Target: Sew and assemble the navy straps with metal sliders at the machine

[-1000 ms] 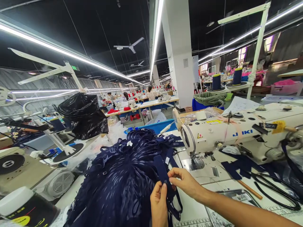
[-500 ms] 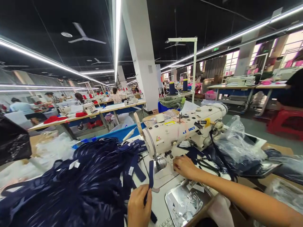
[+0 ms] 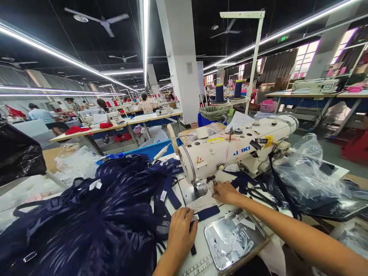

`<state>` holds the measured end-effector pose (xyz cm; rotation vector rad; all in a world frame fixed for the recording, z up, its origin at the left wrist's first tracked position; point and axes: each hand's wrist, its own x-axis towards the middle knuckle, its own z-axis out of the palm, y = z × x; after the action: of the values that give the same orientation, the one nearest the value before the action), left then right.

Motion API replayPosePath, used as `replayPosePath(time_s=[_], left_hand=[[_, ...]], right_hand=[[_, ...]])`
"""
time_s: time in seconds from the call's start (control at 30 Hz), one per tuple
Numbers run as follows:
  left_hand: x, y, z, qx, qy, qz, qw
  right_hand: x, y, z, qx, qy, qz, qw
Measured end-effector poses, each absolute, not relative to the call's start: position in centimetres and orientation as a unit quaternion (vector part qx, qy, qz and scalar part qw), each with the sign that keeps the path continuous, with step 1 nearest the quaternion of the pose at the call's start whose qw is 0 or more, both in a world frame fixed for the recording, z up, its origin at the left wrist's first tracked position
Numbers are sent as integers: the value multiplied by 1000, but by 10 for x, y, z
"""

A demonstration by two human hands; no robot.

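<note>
My left hand (image 3: 181,230) is closed on a navy strap (image 3: 209,213) in front of the sewing machine (image 3: 221,151). One part of the strap lies flat to the right of my fingers, and a short end pokes out below them. Beside my fingertips a small white label (image 3: 194,217) shows on the strap. My right hand (image 3: 227,193) rests on the machine bed, just right of the needle area (image 3: 197,189). Its fingertips are pinched together, and whatever they hold is too small to make out. To the left lies a big heap of navy straps (image 3: 94,218).
A metal tray (image 3: 234,239) with labels and small clear pieces sits before my right forearm. Black scissors (image 3: 264,195) and clear plastic bags (image 3: 313,172) lie to the right. Two navy thread cones (image 3: 219,94) stand behind the machine. Other people work at far tables.
The strap in my left hand has swung from pointing up to lying rightward, and its white label now shows. My right hand stays near the needle area, fingers more pinched. The view has shifted slightly.
</note>
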<state>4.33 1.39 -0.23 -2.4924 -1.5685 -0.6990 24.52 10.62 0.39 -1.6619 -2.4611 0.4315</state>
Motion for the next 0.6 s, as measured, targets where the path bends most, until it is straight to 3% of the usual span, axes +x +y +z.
replayPosePath(time_s=[0.3, 0.6], left_hand=[[46, 17, -4, -809, -555, -196, 12], [50, 13, -2, -788, -593, -162, 13]], right_hand=[[253, 96, -4, -548, -790, 212, 173], [231, 67, 2, -414, -821, 305, 249]])
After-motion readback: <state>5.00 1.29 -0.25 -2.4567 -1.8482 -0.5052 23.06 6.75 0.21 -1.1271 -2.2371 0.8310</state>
